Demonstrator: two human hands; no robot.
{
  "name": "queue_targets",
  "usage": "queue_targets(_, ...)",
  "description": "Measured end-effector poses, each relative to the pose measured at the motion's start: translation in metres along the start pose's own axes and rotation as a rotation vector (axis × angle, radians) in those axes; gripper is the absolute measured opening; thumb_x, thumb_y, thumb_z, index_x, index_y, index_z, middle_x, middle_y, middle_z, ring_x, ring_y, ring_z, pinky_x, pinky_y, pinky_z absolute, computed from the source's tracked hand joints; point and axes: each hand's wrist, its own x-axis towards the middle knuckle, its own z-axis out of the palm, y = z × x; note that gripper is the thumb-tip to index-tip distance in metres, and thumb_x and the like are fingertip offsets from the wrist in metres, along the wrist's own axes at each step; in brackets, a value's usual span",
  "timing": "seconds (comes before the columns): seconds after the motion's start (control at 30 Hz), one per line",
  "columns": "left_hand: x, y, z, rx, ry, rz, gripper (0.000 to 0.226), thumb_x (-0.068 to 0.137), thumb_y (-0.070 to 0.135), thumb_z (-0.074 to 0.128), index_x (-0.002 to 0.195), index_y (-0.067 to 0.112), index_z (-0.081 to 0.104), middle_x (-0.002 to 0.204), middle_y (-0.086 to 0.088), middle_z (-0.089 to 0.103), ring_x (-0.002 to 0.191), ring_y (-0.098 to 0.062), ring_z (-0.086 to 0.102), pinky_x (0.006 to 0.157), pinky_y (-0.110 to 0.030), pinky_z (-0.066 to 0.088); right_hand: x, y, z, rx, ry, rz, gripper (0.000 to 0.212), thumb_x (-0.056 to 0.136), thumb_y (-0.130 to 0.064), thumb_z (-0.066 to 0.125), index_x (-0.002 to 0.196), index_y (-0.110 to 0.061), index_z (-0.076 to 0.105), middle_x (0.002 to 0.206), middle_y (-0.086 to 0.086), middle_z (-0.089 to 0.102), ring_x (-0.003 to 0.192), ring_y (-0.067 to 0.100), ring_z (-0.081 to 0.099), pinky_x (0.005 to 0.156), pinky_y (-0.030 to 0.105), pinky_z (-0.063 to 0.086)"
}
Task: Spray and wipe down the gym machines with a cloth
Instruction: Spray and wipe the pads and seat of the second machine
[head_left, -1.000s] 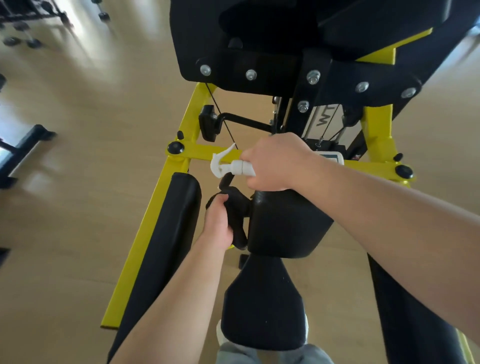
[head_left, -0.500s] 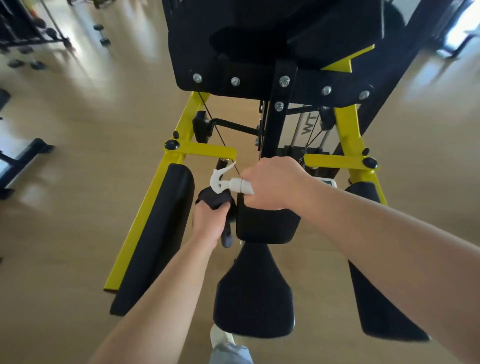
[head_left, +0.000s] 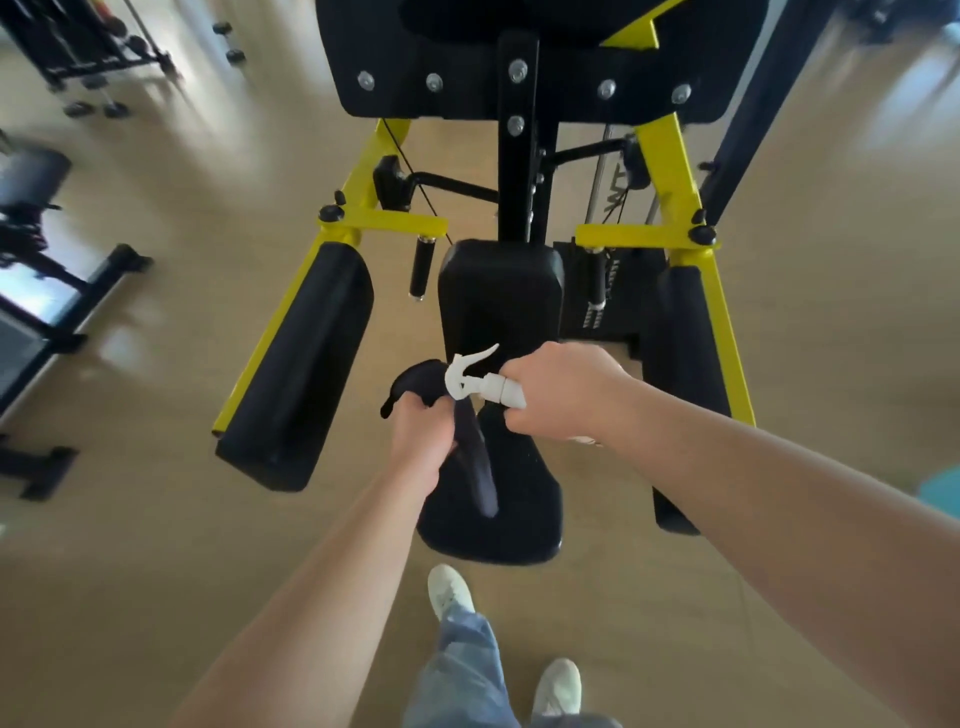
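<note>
A yellow-framed gym machine (head_left: 691, 280) with black pads fills the middle of the view. Its upright chest pad (head_left: 501, 291) stands above the black seat (head_left: 524, 499). My left hand (head_left: 421, 441) grips a dark cloth (head_left: 475, 457) that hangs down over the seat's left side. My right hand (head_left: 558, 395) holds a white spray bottle (head_left: 483, 382) level, with its nozzle pointing left above the cloth. A long black arm pad (head_left: 301, 364) lies to the left and another (head_left: 680, 374) to the right, partly hidden behind my right arm.
Wooden floor (head_left: 156, 519) surrounds the machine. A black bench (head_left: 36, 249) and a weight rack (head_left: 88, 47) stand at the left. My feet in white shoes (head_left: 449, 590) are just in front of the seat. Black handles (head_left: 420, 267) hang under the yellow crossbars.
The view has pulled back from the machine and both hands have come down from the chest pad to over the seat. The cloth and the bottle stay in the same hands.
</note>
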Motion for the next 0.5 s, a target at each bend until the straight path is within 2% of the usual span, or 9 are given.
queue_targets(0.1, -0.010, -0.024, 0.000, 0.003, -0.062, -0.012, 0.035, 0.092, 0.012, 0.060, 0.126, 0.015, 0.059, 0.112, -0.006, 0.071, 0.103, -0.024, 0.069, 0.091, -0.047, 0.060, -0.014, -0.001, 0.024, 0.030, -0.043, 0.022, 0.030, 0.088, -0.052, 0.063, 0.109, -0.030, 0.060, 0.083, -0.007, 0.060, 0.069, 0.012, 0.056, 0.054, 0.030, 0.041)
queue_targets(0.17, -0.011, -0.036, 0.000, -0.001, -0.069, -0.039, 0.031, 0.090, 0.004, 0.058, 0.120, 0.014, 0.057, 0.112, -0.006, 0.068, 0.106, -0.026, 0.067, 0.094, -0.047, 0.058, -0.018, -0.002, 0.041, 0.050, -0.062, 0.052, 0.045, 0.086, -0.051, 0.066, 0.123, -0.030, 0.056, 0.083, -0.006, 0.058, 0.069, 0.014, 0.056, 0.056, 0.031, 0.043)
queue_targets(0.2, -0.010, -0.042, 0.001, 0.010, -0.077, -0.039, 0.030, 0.085, 0.006, 0.058, 0.115, 0.013, 0.058, 0.111, -0.008, 0.068, 0.106, -0.028, 0.067, 0.095, -0.049, 0.058, -0.019, -0.003, 0.050, 0.061, -0.070, 0.070, 0.059, 0.085, -0.049, 0.067, 0.138, -0.029, 0.049, 0.083, -0.006, 0.056, 0.071, 0.017, 0.057, 0.056, 0.032, 0.043)
queue_targets(0.27, -0.003, -0.055, 0.002, 0.065, -0.093, -0.044, 0.035, 0.076, 0.012, 0.057, 0.111, 0.010, 0.061, 0.110, -0.013, 0.069, 0.106, -0.034, 0.067, 0.097, -0.055, 0.056, -0.021, -0.006, 0.068, 0.080, -0.091, 0.095, 0.090, 0.088, -0.043, 0.067, 0.162, -0.024, 0.021, 0.085, -0.005, 0.052, 0.076, 0.024, 0.056, 0.056, 0.033, 0.042)
queue_targets(0.3, 0.000, -0.060, 0.003, 0.105, -0.097, -0.054, 0.035, 0.078, 0.011, 0.057, 0.112, 0.007, 0.060, 0.110, -0.015, 0.069, 0.106, -0.035, 0.066, 0.098, -0.056, 0.055, -0.020, -0.007, 0.077, 0.112, -0.110, 0.113, 0.101, 0.089, -0.041, 0.068, 0.167, -0.022, 0.007, 0.087, -0.003, 0.053, 0.078, 0.025, 0.056, 0.056, 0.033, 0.042)
queue_targets(0.37, 0.006, -0.069, 0.004, 0.199, -0.093, -0.065, 0.025, 0.091, 0.006, 0.053, 0.115, 0.003, 0.058, 0.111, -0.017, 0.066, 0.105, -0.035, 0.064, 0.097, -0.052, 0.054, -0.018, -0.010, 0.096, 0.226, -0.170, 0.158, 0.111, 0.090, -0.038, 0.069, 0.167, -0.023, -0.009, 0.088, -0.001, 0.057, 0.074, 0.022, 0.058, 0.053, 0.032, 0.041)
queue_targets(0.43, 0.014, -0.072, 0.007, 0.249, -0.104, -0.064, 0.024, 0.096, 0.004, 0.049, 0.118, 0.000, 0.056, 0.111, -0.018, 0.065, 0.103, -0.034, 0.063, 0.093, -0.047, 0.052, -0.013, -0.012, 0.118, 0.252, -0.214, 0.193, 0.111, 0.088, -0.040, 0.070, 0.167, -0.028, -0.008, 0.084, -0.002, 0.056, 0.072, 0.020, 0.059, 0.054, 0.032, 0.042)
queue_targets(0.5, 0.030, -0.079, 0.011, 0.286, -0.128, -0.066, 0.029, 0.098, 0.006, 0.048, 0.125, -0.003, 0.053, 0.111, -0.017, 0.065, 0.103, -0.032, 0.063, 0.090, -0.043, 0.051, -0.006, -0.012, 0.139, 0.224, -0.255, 0.210, 0.103, 0.088, -0.042, 0.067, 0.167, -0.030, 0.002, 0.091, -0.002, 0.056, 0.079, 0.025, 0.059, 0.062, 0.034, 0.047)
